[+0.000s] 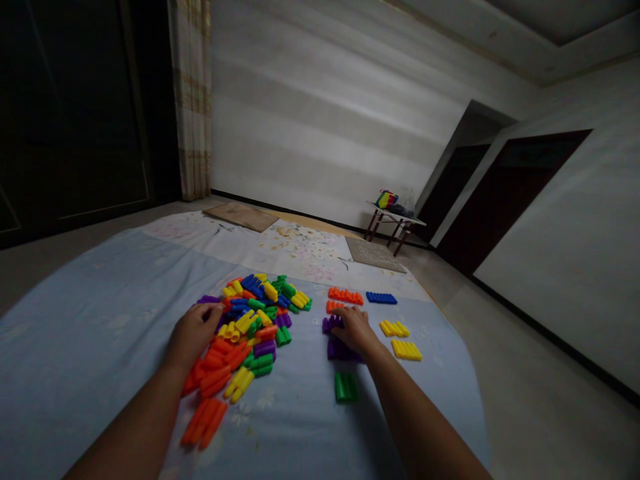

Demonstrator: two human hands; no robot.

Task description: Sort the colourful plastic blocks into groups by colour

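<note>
A mixed pile of bullet-shaped plastic building blocks (247,323) in orange, yellow, green, blue and purple lies on the blue cloth. My left hand (196,330) rests against the pile's left edge, fingers curled together; what they hold, if anything, is hidden. To the right, my right hand (356,331) bends its fingers down on a row of purple blocks (332,325), partly covering it. Another purple row (341,351) shows under that hand. Beyond its fingertips lie a short orange row (335,307) and a longer orange row (346,295). Closer to me sits a green block group (346,387).
Right of my right hand lie a blue row (381,298) and two yellow rows, one farther (395,328) and one nearer (407,350). Loose orange blocks (205,423) are near my left forearm. A small table (397,215) with bags stands beyond the bed-like surface.
</note>
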